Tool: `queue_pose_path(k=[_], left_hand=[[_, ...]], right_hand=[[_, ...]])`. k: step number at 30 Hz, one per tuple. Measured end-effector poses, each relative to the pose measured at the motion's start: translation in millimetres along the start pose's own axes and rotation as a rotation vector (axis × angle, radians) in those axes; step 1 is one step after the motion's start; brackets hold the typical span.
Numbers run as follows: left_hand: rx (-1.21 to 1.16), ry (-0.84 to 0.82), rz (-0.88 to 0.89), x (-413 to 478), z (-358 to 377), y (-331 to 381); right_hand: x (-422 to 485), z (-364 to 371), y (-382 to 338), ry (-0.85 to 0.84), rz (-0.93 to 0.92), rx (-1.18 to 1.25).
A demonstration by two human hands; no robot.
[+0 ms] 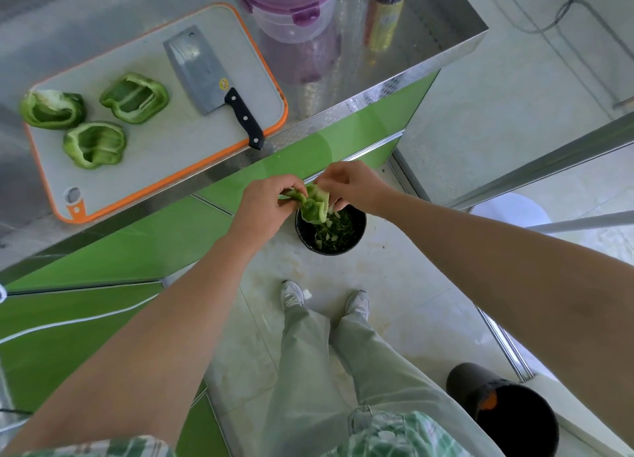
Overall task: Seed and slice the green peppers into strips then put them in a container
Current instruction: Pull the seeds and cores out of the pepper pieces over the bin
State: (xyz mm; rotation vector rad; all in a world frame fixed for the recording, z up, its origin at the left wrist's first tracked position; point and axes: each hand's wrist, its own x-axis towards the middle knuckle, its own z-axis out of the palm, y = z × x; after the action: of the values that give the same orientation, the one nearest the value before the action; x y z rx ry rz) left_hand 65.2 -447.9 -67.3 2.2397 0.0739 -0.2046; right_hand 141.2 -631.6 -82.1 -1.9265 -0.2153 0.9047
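Observation:
My left hand [266, 204] and my right hand [350, 185] both grip a green pepper half [314, 204], held in the air over a black bin [358, 232] on the floor that holds green scraps. Three more pepper halves [134, 97] [51, 109] [94, 144] lie cut side up on the orange-rimmed cutting board [192, 137]. A cleaver [206, 79] with a black handle rests on the board's right part. A clear container with a purple lid [291, 7] stands behind the board.
A dark bottle [386, 11] stands on the steel counter [394, 59] beside the container. A second black bin [504, 412] sits on the floor at the lower right. My feet [291, 293] are just behind the scrap bin, and the green cabinet front [103, 251] is to the left.

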Motion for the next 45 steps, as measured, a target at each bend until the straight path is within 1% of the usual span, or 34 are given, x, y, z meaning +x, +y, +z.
queue_pose_path(k=[2,3,4,6,7,8,10,11,12,14,16,19,22,26,30,36,39,43,45], left_hand=[[0.007,0.021,-0.005,-4,-4,4],[0.008,0.040,-0.012,-6,-6,7],[0.008,0.063,-0.018,-7,-9,9],[0.007,0.100,-0.026,-9,-15,13],[0.007,0.113,-0.024,-10,-19,16],[0.003,0.123,-0.022,-12,-22,19],[-0.014,0.150,-0.024,-16,-27,24],[-0.028,0.169,-0.031,-17,-30,24],[-0.047,0.190,-0.045,-18,-33,24],[-0.072,0.228,-0.066,-21,-42,20],[-0.086,0.268,-0.073,-24,-54,18],[-0.108,0.353,-0.088,-25,-79,15],[-0.101,0.410,-0.178,-22,-111,0],[0.071,0.504,-0.271,-19,-163,-44],[0.126,0.533,-0.360,-5,-215,-80],[0.208,0.627,-0.467,35,-274,-129],[0.221,0.602,-0.547,48,-289,-148],[0.194,0.397,-0.679,64,-299,-170],[0.154,0.364,-0.706,68,-301,-176]], right_hand=[[2,-3,-8,0.115,0.049,0.144],[1,-4,-14,0.138,0.065,0.189],[1,-6,-18,0.127,0.063,0.187],[-1,-6,-24,0.017,0.010,0.060],[-3,-5,-30,-0.010,-0.012,-0.001],[-3,-4,-34,0.001,-0.021,-0.019],[0,-2,-46,0.089,0.008,0.071],[1,-1,-53,0.105,0.007,0.092],[2,1,-60,0.083,-0.016,0.071],[5,7,-71,-0.021,-0.098,-0.120],[9,16,-85,-0.032,-0.143,-0.238],[24,32,-113,0.018,-0.145,-0.188],[51,49,-138,0.066,-0.085,-0.073],[96,70,-174,0.223,-0.041,-0.054],[143,83,-200,0.360,-0.005,-0.112],[189,90,-226,0.463,0.064,-0.294],[205,91,-229,0.495,0.087,-0.331],[218,91,-235,0.482,0.094,-0.384],[222,90,-239,0.441,0.092,-0.417]])
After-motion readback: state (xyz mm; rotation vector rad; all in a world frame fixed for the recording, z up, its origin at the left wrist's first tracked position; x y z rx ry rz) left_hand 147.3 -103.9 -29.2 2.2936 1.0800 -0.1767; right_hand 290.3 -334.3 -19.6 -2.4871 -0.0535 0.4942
